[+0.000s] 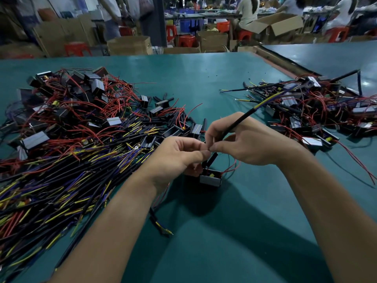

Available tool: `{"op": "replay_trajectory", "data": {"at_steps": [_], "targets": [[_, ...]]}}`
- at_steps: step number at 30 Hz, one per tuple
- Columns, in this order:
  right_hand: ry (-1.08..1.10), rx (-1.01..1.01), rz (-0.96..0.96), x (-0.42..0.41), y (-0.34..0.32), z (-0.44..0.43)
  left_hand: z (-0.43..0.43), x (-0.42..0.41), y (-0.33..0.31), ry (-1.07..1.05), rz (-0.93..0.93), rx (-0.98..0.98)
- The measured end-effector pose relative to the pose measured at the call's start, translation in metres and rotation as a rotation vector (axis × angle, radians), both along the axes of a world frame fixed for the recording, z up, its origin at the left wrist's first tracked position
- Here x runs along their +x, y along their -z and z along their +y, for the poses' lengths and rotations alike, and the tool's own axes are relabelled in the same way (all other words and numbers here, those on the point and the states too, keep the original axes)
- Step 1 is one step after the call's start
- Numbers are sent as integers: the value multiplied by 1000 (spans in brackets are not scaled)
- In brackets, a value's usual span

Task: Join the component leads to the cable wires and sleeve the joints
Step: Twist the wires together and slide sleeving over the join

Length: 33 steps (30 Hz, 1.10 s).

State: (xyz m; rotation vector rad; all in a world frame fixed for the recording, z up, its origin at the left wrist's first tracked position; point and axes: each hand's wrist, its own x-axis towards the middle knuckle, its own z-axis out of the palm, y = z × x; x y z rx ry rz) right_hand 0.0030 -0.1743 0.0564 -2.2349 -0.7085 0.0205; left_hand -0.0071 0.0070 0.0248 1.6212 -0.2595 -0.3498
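Note:
A small black component box (pixel 211 179) with red leads hangs just above the green table (pixel 224 231), below my hands. My left hand (pixel 181 156) pinches wire ends at its fingertips, which meet those of my right hand (pixel 242 144). My right hand grips a black cable (pixel 251 112) that runs up and to the right, with yellow and purple wires showing at its far end. A short black sleeve (pixel 212 158) hangs between my hands and the box. The joint itself is hidden by my fingertips.
A big heap of black cables with yellow and purple wire ends (pixel 61 176) and component boxes with red leads (pixel 81 99) covers the left of the table. Another pile of joined parts (pixel 318 111) lies at the right. Cardboard boxes, red stools and seated people are beyond the far edge.

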Motion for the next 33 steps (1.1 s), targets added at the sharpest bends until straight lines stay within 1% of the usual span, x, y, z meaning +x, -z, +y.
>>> {"op": "replay_trajectory", "data": {"at_steps": [5, 10, 15, 17, 19, 21, 25, 27, 30, 33], "targets": [[-3, 59, 62, -1, -2, -4, 3, 0, -2, 96, 109, -12], [-25, 78, 61, -2, -1, -5, 7, 2, -2, 170, 153, -31], [-82, 60, 83, -3, -2, -2, 10, 1, -3, 311, 271, -64], [-87, 65, 77, -4, -2, -2, 11, 1, -4, 328, 309, -80], [-67, 77, 76, -3, -2, -3, 11, 1, -5, 290, 286, -75], [-47, 71, 72, -3, -4, -5, 9, 1, -6, 198, 223, -39], [-31, 37, 87, -3, -4, -4, 2, -1, -3, 33, 32, 49], [-26, 34, 91, -4, -4, -3, -1, -3, -2, -12, -49, 35], [-22, 17, 84, -2, -3, -3, -3, -3, -1, -59, -98, 15], [-14, 8, 92, -1, -1, -2, -2, -3, -2, -83, -98, 26]]}}
